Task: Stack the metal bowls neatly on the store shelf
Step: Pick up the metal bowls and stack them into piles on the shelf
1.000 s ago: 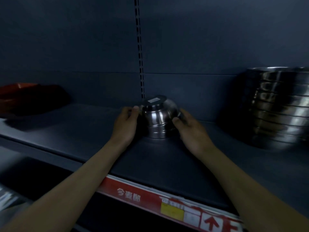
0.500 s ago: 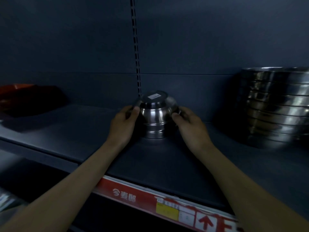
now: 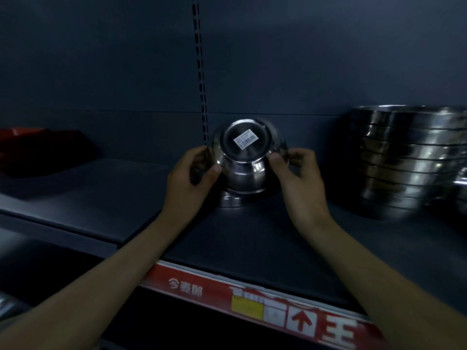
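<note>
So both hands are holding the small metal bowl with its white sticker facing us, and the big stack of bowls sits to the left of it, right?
Not quite: the head view shows the big stack of bowls to the right of the small metal bowl, not the left. The rest holds: the left hand and right hand grip it, white sticker facing the camera.

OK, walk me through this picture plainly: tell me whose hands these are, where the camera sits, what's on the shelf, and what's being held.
There is no machine here. A person wears a camera on the head, looking forward and down, so the two bare arms reach in from the bottom. The left hand and right hand grip a small stack of upside-down metal bowls from either side. The top bowl is tipped toward the camera, showing a white barcode sticker on its base. The stack's bottom rests on the dark shelf. To the right stands a taller stack of wider metal bowls. At far left lies something red, too dim to identify. A red price strip runs along the shelf's front edge.
</note>
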